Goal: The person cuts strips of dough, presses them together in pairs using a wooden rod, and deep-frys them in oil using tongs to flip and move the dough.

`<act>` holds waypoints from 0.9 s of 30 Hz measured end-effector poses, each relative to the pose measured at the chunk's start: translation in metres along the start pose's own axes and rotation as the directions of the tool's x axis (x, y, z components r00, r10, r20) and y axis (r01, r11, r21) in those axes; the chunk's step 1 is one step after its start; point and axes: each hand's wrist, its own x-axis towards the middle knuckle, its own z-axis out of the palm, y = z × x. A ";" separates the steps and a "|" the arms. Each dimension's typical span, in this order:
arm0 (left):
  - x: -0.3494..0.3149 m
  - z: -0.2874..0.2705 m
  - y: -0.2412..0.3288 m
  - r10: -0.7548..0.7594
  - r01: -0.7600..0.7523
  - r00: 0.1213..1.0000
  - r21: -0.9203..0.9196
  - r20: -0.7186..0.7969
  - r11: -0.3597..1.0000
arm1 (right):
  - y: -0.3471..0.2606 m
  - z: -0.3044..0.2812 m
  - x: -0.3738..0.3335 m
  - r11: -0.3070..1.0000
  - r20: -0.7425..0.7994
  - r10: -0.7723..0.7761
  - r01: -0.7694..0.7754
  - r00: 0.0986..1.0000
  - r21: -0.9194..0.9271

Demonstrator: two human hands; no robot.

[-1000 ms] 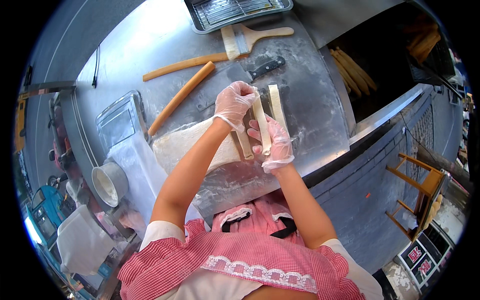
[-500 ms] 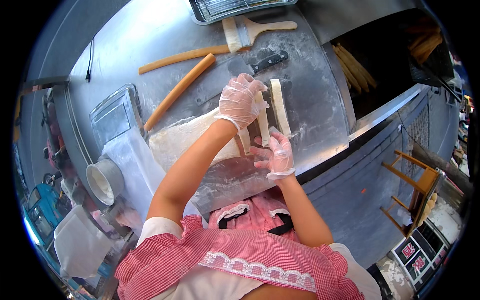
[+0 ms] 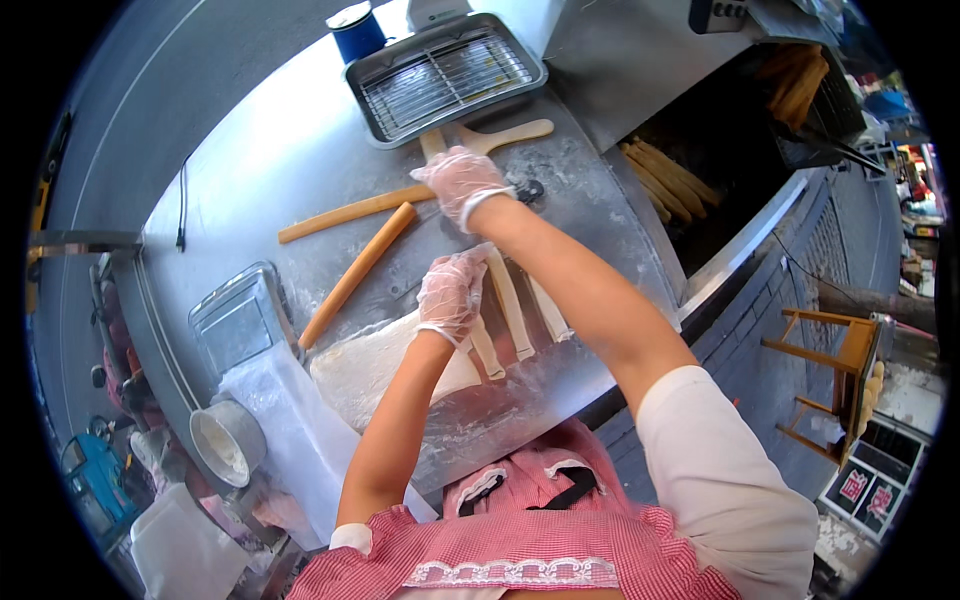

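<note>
My left hand (image 3: 452,292), in a clear plastic glove, is curled round the far end of a dough strip (image 3: 508,310). A shorter-looking strip (image 3: 486,350) comes out below that hand, beside the floured dough sheet (image 3: 372,372). Another strip (image 3: 548,305) is partly covered by my right forearm. Farther off, my gloved right hand (image 3: 464,182) has its fingers bent over the end of a thin wooden rolling stick (image 3: 350,213) and beside a wide brush (image 3: 515,135). What those fingers grip is hidden. A black knife handle (image 3: 531,190) shows behind that wrist.
A thicker rolling stick (image 3: 355,278) lies left of the dough. At the back stands a tray with a wire rack (image 3: 445,80). A clear lidded box (image 3: 240,310) and a flour pot (image 3: 228,445) are at left. Fried dough sticks (image 3: 665,180) lie at right.
My right hand has left the strips' near ends and reached across to the stick and brush. My left hand has shifted left along the strips. The view has tilted, showing more of the back.
</note>
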 end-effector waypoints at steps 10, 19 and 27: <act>0.015 0.013 -0.019 -0.164 0.150 0.984 0.160 0.074 0.976 | -0.030 -0.006 0.031 0.987 0.352 0.086 -0.032 0.932 -0.156; 0.015 0.017 -0.015 -0.213 0.184 0.964 0.177 0.162 0.967 | -0.026 -0.015 0.029 0.982 0.590 0.172 -0.182 0.789 -0.042; 0.013 -0.013 -0.011 -0.164 0.144 0.980 0.165 0.117 0.976 | -0.017 -0.028 0.022 0.978 0.468 0.205 -0.162 0.860 -0.131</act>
